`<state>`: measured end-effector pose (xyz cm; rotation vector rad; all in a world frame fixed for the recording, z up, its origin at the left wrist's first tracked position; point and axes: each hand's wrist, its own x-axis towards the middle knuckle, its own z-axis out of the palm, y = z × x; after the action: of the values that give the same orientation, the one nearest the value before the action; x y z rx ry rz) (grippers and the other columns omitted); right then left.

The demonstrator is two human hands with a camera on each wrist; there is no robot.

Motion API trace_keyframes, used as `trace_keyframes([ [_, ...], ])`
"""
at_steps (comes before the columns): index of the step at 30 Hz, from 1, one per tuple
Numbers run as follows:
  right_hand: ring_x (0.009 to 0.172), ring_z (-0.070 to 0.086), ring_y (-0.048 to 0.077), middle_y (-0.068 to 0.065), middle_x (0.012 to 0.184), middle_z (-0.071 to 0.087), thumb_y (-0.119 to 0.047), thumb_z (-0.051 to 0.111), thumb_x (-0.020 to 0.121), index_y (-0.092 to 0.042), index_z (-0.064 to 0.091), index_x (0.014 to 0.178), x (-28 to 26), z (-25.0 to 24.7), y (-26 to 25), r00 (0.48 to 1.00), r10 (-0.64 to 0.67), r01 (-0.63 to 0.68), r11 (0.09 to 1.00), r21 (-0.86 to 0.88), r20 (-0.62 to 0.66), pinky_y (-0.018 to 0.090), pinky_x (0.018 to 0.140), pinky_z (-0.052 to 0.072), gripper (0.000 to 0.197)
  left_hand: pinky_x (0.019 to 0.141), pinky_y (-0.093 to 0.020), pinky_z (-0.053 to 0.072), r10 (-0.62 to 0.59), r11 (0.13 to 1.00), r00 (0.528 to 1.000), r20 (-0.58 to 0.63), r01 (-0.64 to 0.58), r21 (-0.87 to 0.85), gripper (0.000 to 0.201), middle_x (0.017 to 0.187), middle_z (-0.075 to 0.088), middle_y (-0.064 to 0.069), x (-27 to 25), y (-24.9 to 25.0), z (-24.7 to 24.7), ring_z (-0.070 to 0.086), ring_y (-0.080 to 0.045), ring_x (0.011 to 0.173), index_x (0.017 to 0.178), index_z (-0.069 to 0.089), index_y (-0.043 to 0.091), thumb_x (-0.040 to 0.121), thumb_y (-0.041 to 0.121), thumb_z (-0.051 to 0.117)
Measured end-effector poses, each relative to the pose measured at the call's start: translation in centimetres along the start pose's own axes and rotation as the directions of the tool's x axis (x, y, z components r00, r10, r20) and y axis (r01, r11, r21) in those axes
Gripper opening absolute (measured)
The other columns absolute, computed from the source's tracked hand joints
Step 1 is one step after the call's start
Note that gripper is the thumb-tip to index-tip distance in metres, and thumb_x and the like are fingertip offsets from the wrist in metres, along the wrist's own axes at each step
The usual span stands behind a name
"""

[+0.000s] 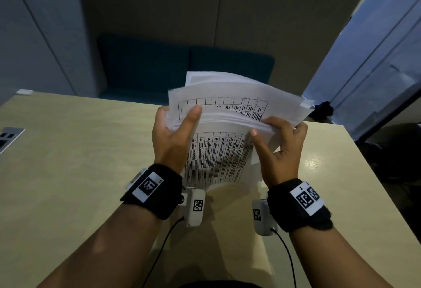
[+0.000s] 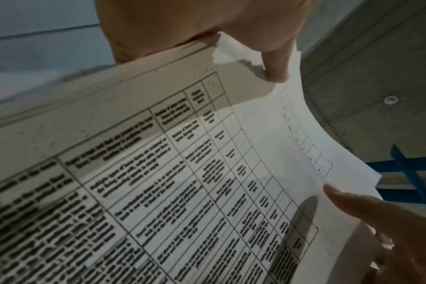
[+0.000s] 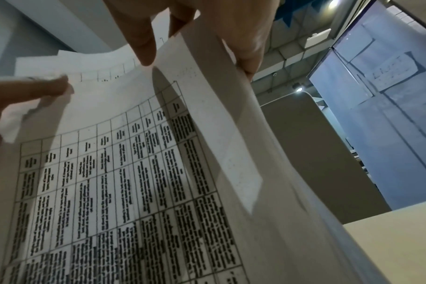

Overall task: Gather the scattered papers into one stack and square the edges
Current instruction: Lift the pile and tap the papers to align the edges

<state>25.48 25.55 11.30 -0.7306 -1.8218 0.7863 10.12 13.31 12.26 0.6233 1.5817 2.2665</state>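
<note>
A stack of white papers printed with black tables stands on its lower edge on the beige table, its top bending away from me. My left hand grips the stack's left edge, thumb on the near face. My right hand grips the right edge, thumb on the front sheet, fingers behind. The upper sheets fan out unevenly. In the left wrist view the printed sheets fill the frame below my left hand. In the right wrist view the papers curve under my right hand.
A dark teal sofa sits beyond the table's far edge. A grey socket panel is set into the table at far left. A dark object lies off the table's right far corner, near a glass partition.
</note>
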Motion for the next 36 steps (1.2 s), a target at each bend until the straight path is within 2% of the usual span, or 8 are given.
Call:
trace_keyframes([
  [5, 0.115, 0.028, -0.023, -0.009, 0.123, 0.029, -0.033, 0.072, 0.082, -0.04, 0.064, 0.101, -0.3, 0.1, 0.5, 0.998, -0.001, 0.0, 1.0, 0.02, 0.07, 0.0, 0.091, 0.039, 0.022, 0.068, -0.025, 0.057, -0.007, 0.999, 1.0, -0.01, 0.007, 0.034, 0.038, 0.102, 0.069, -0.003, -0.1, -0.2, -0.2, 0.072, -0.01, 0.085, 0.124, 0.046, 0.005, 0.092, 0.016, 0.064],
  [10, 0.118, 0.027, -0.02, -0.004, 0.127, 0.03, -0.025, 0.072, 0.083, -0.044, 0.066, 0.1, -0.3, 0.3, 0.6, 0.997, -0.023, 0.021, 0.999, 0.027, 0.073, 0.007, 0.098, 0.039, 0.027, 0.068, -0.03, 0.059, 0.007, 1.0, 0.999, -0.043, -0.006, 0.008, 0.052, 0.103, 0.07, -0.005, -0.3, 0.5, 0.1, 0.073, -0.016, 0.085, 0.119, 0.049, 0.007, 0.082, 0.033, 0.074],
  [15, 0.116, 0.026, -0.023, 0.0, 0.124, 0.029, -0.021, 0.073, 0.081, -0.043, 0.063, 0.104, -0.5, 0.3, 0.5, 0.995, -0.086, 0.085, 0.996, 0.015, 0.042, 0.0, 0.093, 0.036, 0.034, 0.065, -0.03, 0.059, 0.032, 0.999, 0.992, -0.12, -0.029, 0.027, 0.044, 0.101, 0.072, -0.008, 0.2, 0.5, 0.2, 0.073, -0.019, 0.084, 0.118, 0.049, 0.0, 0.089, 0.026, 0.07],
  [18, 0.114, 0.025, -0.027, -0.008, 0.126, 0.024, -0.024, 0.075, 0.08, -0.046, 0.054, 0.112, -0.6, 0.3, 0.7, 0.993, -0.068, 0.07, 0.997, -0.016, 0.093, 0.0, 0.091, 0.038, 0.044, 0.062, -0.034, 0.059, 0.028, 0.998, 0.993, -0.116, -0.021, 0.061, 0.039, 0.099, 0.07, -0.006, 0.4, 0.2, -0.2, 0.072, -0.02, 0.082, 0.117, 0.049, 0.003, 0.087, 0.025, 0.059],
  [22, 0.117, 0.032, -0.013, -0.007, 0.127, 0.025, -0.017, 0.071, 0.083, -0.046, 0.042, 0.125, -0.6, 0.5, 0.3, 0.997, -0.033, 0.032, 0.999, 0.015, 0.067, 0.028, 0.097, 0.048, 0.059, 0.057, -0.028, 0.055, 0.036, 0.997, 0.995, -0.088, -0.03, 0.069, 0.031, 0.094, 0.067, -0.003, 0.2, -0.2, -0.6, 0.067, -0.008, 0.073, 0.114, 0.049, 0.007, 0.086, 0.019, 0.047],
  [28, 0.115, 0.03, -0.023, -0.005, 0.131, 0.021, -0.007, 0.071, 0.081, -0.067, -0.005, 0.134, 0.6, 0.3, -0.5, 0.989, -0.15, 0.15, 0.989, -0.006, 0.019, 0.008, 0.091, 0.042, 0.111, 0.067, -0.025, 0.057, 0.073, 0.996, 0.995, -0.069, -0.068, 0.063, 0.021, 0.104, 0.068, -0.001, 0.0, -0.5, -0.7, 0.071, -0.011, 0.087, 0.116, 0.047, 0.013, 0.097, 0.02, 0.055],
  [32, 0.112, 0.028, -0.027, 0.001, 0.127, 0.025, -0.009, 0.073, 0.08, -0.04, 0.014, 0.141, 1.0, -0.3, -0.6, 0.98, -0.2, 0.199, 0.979, -0.048, -0.01, 0.002, 0.089, 0.04, 0.09, 0.069, -0.026, 0.058, 0.077, 0.996, 0.995, -0.063, -0.074, 0.051, 0.033, 0.103, 0.07, -0.002, 0.0, -0.3, -0.5, 0.072, -0.015, 0.09, 0.116, 0.048, 0.015, 0.09, 0.031, 0.06],
  [36, 0.118, 0.027, -0.024, 0.01, 0.128, 0.025, -0.005, 0.066, 0.086, -0.032, 0.035, 0.13, 0.9, 0.0, -1.4, 0.962, -0.267, 0.266, 0.964, -0.025, -0.062, 0.001, 0.087, 0.041, 0.06, 0.068, -0.024, 0.058, 0.063, 0.998, 0.997, -0.051, -0.062, 0.022, 0.035, 0.102, 0.069, -0.001, 0.0, -0.1, -0.4, 0.073, -0.013, 0.088, 0.115, 0.047, 0.014, 0.088, 0.03, 0.062],
])
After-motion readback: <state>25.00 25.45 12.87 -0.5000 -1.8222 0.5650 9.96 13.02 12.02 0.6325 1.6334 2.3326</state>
